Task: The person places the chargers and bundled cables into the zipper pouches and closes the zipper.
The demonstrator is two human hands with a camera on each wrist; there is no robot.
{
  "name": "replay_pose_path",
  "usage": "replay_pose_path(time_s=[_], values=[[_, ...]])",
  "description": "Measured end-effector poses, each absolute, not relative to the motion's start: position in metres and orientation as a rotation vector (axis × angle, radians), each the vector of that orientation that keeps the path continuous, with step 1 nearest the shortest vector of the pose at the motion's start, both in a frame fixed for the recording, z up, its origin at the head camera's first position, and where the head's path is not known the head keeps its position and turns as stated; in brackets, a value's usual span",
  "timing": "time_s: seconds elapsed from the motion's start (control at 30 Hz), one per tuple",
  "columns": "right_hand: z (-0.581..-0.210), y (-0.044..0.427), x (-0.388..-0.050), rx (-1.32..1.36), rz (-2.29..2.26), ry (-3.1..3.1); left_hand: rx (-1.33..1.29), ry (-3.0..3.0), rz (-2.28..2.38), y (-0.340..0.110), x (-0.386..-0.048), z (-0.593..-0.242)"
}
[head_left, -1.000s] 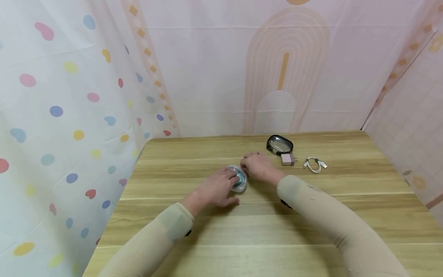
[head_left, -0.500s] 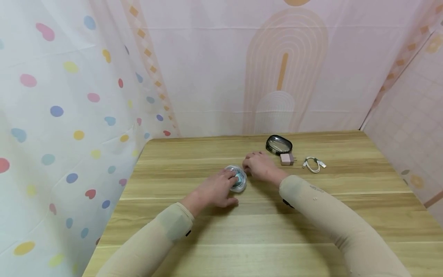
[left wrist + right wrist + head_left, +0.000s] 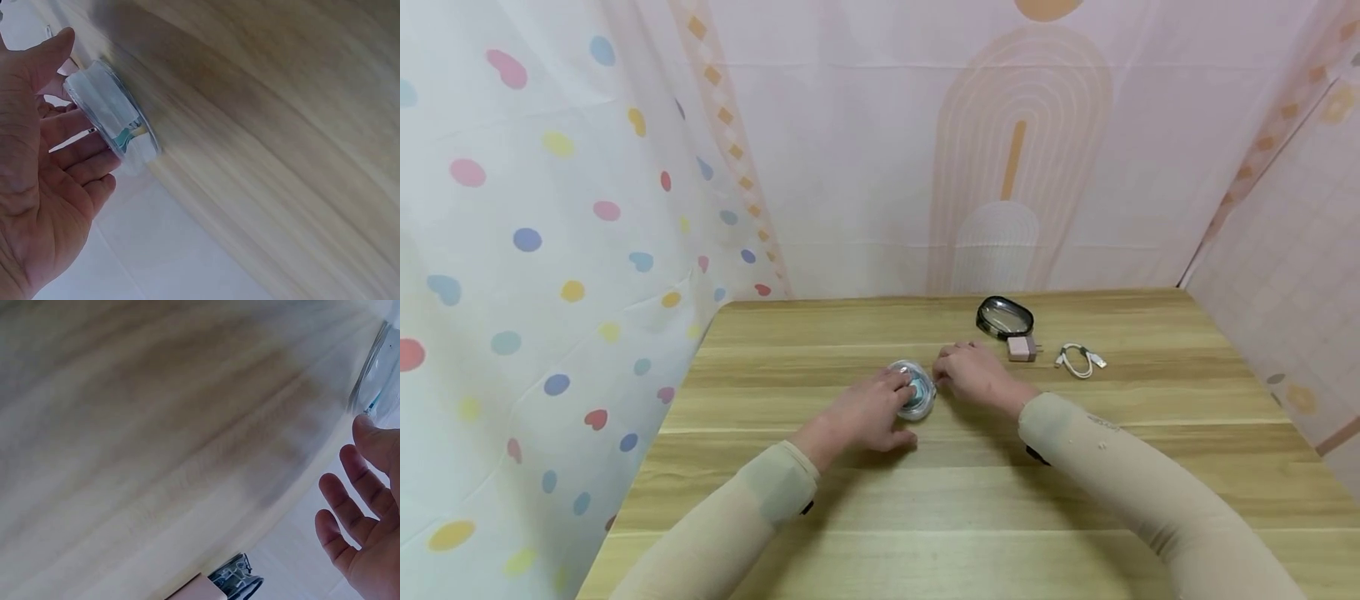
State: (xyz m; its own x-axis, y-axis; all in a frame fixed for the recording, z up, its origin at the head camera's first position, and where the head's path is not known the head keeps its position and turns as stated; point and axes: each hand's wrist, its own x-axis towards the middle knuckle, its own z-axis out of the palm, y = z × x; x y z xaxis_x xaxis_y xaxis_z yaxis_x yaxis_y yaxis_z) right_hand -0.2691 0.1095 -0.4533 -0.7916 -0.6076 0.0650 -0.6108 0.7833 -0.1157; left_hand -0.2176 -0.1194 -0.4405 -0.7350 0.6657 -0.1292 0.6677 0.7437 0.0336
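Observation:
A round clear spool-like thing (image 3: 920, 406) with a teal centre rests on the table (image 3: 880, 517). My left hand (image 3: 867, 414) lies with its fingers over the left part of it. The left wrist view shows the clear spool (image 3: 103, 100) edge-on, with the fingers stretched along its far face and the thumb apart from it. At its right edge is my right hand (image 3: 981, 377), fingers bent, fingertips close to the rim. In the right wrist view the thumb (image 3: 372, 434) points at the spool's edge (image 3: 378, 375); whether a thin strand is pinched there I cannot tell.
Behind the right hand stands a clear case (image 3: 1006, 317) with a black rim. A pink wall charger (image 3: 1022, 349) touches or nearly touches it. Further right lies a coiled white USB cable (image 3: 1081, 375). A patterned curtain (image 3: 850, 167) hangs along the table's back edge.
My right hand has drawn slightly to the right, away from the round spool. The left hand keeps its place on the spool. The head view has tilted up a little.

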Motion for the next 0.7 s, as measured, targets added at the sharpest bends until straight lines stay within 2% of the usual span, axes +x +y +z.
replay_pose_path(time_s=[0.4,0.7], values=[[-0.446,0.093,-0.287,0.994,0.091,-2.965,1.221,2.815,-0.133,-0.119,-0.22,-0.444],[-0.449,0.089,-0.29,1.007,0.094,-2.964,1.128,2.844,0.021,-0.122,-0.217,-0.445]])
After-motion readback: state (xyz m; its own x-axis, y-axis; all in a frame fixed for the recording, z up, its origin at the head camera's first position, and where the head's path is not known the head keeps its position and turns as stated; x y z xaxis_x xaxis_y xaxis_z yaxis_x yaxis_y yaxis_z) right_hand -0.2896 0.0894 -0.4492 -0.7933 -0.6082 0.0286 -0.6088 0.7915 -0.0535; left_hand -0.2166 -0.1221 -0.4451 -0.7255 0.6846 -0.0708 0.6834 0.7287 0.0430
